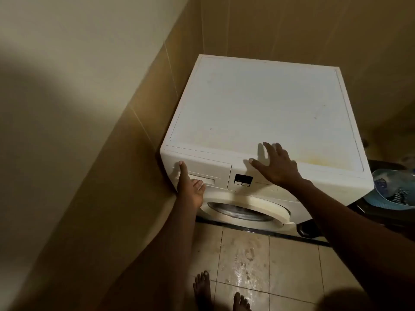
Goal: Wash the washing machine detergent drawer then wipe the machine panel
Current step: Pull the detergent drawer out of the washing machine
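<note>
at nine o'clock on the washing machine (258,104), the left hand (190,187) curls its fingers into the detergent drawer (202,170) recess. the right hand (277,166), fingers spread, hovers at the panel's (265,187) top edge.

The single head-worn camera looks forward and steeply down from standing height, so the flat, faintly stained top of the white front-loading washing machine (265,113) fills the middle of the wide-angle frame while its front panel and round door appear foreshortened beneath. The view sits near enough that both bare forearms stretch in from the lower edge, the left hand (190,187) and right hand (277,166) landing at the machine's front edge. Beige tiled walls (146,113) bend around the left and top, and the wet tiled floor (244,259) with the person's bare feet (203,288) lies directly below the lens.
</note>
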Available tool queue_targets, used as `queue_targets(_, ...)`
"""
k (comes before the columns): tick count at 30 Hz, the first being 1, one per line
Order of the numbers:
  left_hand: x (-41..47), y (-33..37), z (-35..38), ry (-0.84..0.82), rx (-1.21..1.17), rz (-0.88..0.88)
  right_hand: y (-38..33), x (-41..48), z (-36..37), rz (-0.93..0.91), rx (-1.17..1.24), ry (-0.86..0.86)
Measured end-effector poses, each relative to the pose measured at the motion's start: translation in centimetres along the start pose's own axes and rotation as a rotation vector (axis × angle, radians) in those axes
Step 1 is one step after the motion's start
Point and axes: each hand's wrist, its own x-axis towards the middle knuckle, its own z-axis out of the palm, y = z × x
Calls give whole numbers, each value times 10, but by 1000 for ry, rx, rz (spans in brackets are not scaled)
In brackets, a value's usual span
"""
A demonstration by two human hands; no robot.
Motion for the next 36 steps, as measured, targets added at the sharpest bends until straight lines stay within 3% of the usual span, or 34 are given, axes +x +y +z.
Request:
queue_targets(8, 21, 1, 7, -38, -32, 16, -6, 3, 13, 24, -154, 69)
queue_targets(20, 36, -1, 6, -18, 1, 64, -2, 5, 14, 24, -177, 65)
queue_targets(36, 11, -6, -24, -3, 44, 79, 3, 13, 6, 22, -184, -42)
